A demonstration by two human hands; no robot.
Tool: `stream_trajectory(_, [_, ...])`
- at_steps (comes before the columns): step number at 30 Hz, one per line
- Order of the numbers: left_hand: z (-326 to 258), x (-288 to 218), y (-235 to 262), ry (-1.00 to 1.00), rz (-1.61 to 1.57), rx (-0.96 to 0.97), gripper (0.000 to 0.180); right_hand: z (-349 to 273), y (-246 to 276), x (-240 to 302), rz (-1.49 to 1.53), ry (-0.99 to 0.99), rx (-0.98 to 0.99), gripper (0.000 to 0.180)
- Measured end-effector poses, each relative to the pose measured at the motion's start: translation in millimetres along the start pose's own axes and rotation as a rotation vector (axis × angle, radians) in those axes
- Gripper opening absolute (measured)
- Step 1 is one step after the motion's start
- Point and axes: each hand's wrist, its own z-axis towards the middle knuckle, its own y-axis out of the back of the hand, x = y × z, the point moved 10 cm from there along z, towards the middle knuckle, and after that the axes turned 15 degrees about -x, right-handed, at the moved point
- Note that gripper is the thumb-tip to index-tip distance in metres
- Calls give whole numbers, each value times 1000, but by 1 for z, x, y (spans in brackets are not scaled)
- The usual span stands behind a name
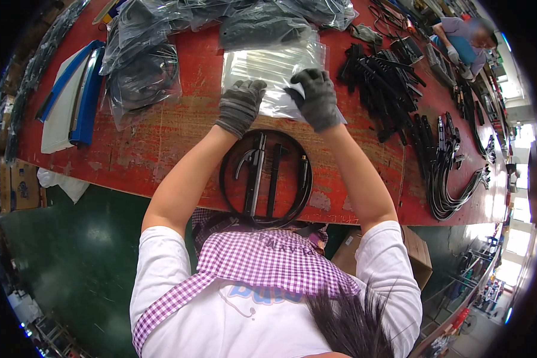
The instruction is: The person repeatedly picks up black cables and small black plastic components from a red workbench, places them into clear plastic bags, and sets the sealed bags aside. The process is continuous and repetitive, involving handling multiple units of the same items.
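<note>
On worn red workbench (161, 149) over green floor (83, 250), clear plastic bags (274, 71).

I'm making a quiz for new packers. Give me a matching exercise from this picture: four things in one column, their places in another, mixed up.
Things:
1. clear plastic bag
2. coiled black cable
3. blue and white folders
4. pile of black clamps

Places:
A. far left of the red table
B. under both gloved hands
C. right of the right hand
D. table's near edge, between the forearms

Pairs: 1-B, 2-D, 3-A, 4-C
</note>
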Motion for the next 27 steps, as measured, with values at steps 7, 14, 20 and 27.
stream_trajectory(7, [1, -37, 24, -345, -156, 7, 19, -42, 1, -12, -365, 260, 99, 30])
stream_trajectory(14, [-34, -3, 3, -297, 423, 280, 33, -79, 8, -38, -499, -7, 356, 21])
stream_trajectory(20, [-70, 12, -31, -430, 632, 503, 47, -120, -17, -49, -205, -14, 97, 61])
stream_trajectory(27, [-178, 14, 9, -128, 352, 816, 21, -247, 42, 38, -208, 209, 456, 66])
